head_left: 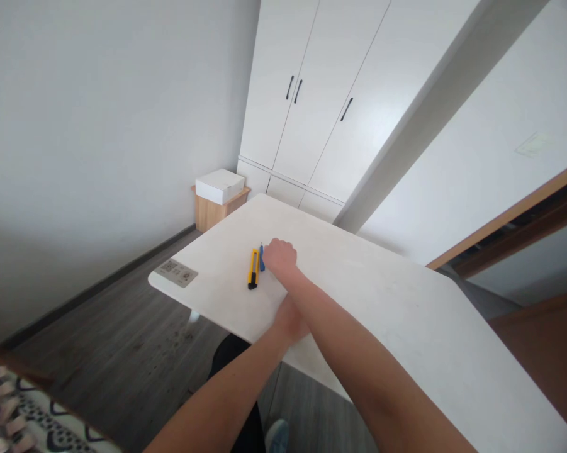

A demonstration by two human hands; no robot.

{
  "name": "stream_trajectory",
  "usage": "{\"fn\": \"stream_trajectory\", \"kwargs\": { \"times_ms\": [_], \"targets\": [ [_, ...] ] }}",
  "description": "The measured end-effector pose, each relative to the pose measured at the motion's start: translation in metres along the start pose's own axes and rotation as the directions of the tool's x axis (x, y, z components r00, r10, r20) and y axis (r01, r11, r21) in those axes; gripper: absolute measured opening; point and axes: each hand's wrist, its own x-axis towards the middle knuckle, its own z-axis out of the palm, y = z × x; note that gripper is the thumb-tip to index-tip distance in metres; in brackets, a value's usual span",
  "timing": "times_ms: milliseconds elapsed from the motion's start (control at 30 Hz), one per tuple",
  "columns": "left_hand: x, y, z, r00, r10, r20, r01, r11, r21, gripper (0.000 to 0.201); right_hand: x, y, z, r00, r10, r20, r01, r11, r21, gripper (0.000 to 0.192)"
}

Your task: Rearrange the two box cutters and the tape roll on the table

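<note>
A yellow utility knife (253, 268) lies on the white table (382, 296) near its left end. Right beside it is a small blue object (262, 258), partly covered by my right hand (279, 257), whose fingers are curled down on or over it. Whether the blue object is gripped I cannot tell. My left hand (290, 321) rests on the table near its front edge, mostly hidden under my right forearm.
A grey label card (176, 272) lies at the table's left corner. A white box (219, 185) sits on a small wooden stand by the wall. White wardrobe doors (311, 94) stand behind. Dark wood floor lies to the left; a patterned rug (9, 409) is at bottom left.
</note>
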Motion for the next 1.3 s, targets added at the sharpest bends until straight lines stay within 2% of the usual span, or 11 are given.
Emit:
{"fn": "stream_trajectory", "kwargs": {
  "times_ms": [100, 233, 333, 467, 533, 600, 733, 867, 1133, 1300],
  "targets": [
    [-0.002, 0.003, -0.005, 0.999, 0.043, 0.021, -0.046, 0.983, 0.177, 0.024, -0.014, 0.04, -0.012, 0.995, -0.037, -0.097, 0.038, 0.999, 0.01, 0.029],
    [-0.003, 0.009, -0.01, 0.992, 0.096, 0.08, -0.118, 0.929, 0.35, 0.021, -0.044, 0.123, -0.014, 0.975, -0.09, -0.205, 0.11, 0.99, 0.088, 0.025],
    [-0.004, 0.013, -0.013, 0.987, 0.131, 0.095, -0.161, 0.847, 0.507, 0.023, -0.074, 0.197, -0.003, 0.971, -0.036, -0.236, 0.076, 0.984, 0.164, 0.026],
    [-0.004, 0.014, -0.013, 0.984, 0.147, 0.098, -0.176, 0.808, 0.562, 0.024, -0.117, 0.288, 0.022, 0.965, 0.12, -0.232, -0.067, 0.972, 0.225, 0.03],
    [-0.003, 0.014, -0.013, 0.982, 0.16, 0.098, -0.187, 0.795, 0.578, 0.027, -0.135, 0.321, 0.031, 0.958, 0.149, -0.243, -0.094, 0.97, 0.226, 0.036],
    [-0.003, 0.013, -0.012, 0.98, 0.17, 0.1, -0.196, 0.783, 0.59, 0.029, -0.151, 0.343, 0.036, 0.955, 0.137, -0.264, -0.081, 0.974, 0.211, 0.043],
    [-0.002, 0.008, -0.011, 0.977, 0.181, 0.111, -0.211, 0.761, 0.613, 0.032, -0.176, 0.363, 0.039, 0.962, 0.07, -0.264, -0.048, 0.995, 0.091, 0.058],
    [-0.001, 0.004, -0.01, 0.973, 0.19, 0.128, -0.227, 0.728, 0.646, 0.036, -0.198, 0.368, 0.047, 0.979, 0.097, -0.179, -0.105, 0.994, -0.038, 0.071],
    [0.001, -0.001, -0.011, 0.965, 0.185, 0.183, -0.26, 0.649, 0.715, 0.042, -0.215, 0.374, 0.056, 0.995, 0.075, -0.071, -0.077, 0.996, -0.035, 0.079],
    [0.002, -0.003, -0.012, 0.959, 0.196, 0.205, -0.283, 0.633, 0.721, 0.042, -0.217, 0.375, 0.057, 0.995, 0.059, -0.08, -0.061, 0.998, -0.02, 0.081]
  ]
}}
